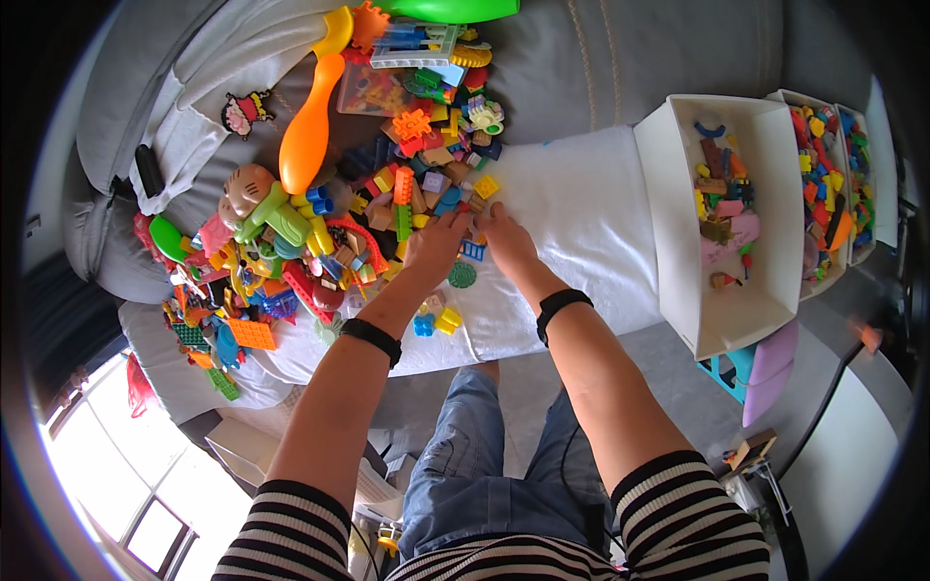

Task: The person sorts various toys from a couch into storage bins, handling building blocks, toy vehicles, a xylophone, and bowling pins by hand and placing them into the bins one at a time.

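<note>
Both hands meet at the right edge of a big heap of toy blocks [438,182] on a white cloth. My left hand [436,244] has its fingers bent together over small pieces at the heap's edge. Close beside it, my right hand [506,240] has its fingertips drawn in toward the same spot. What they pinch is too small to make out. A blue ladder-like piece [473,251] lies between the hands, with a green round disc [462,275] just nearer. A yellow block [486,186] sits just beyond my right fingers.
To the right stands a white bin [678,232] holding some toys; more filled bins [823,194] are beyond it. An orange toy hammer [308,126] and a green doll-like toy [276,221] lie on the heap. Yellow [448,321] and blue [423,324] pieces rest near the cloth's front edge.
</note>
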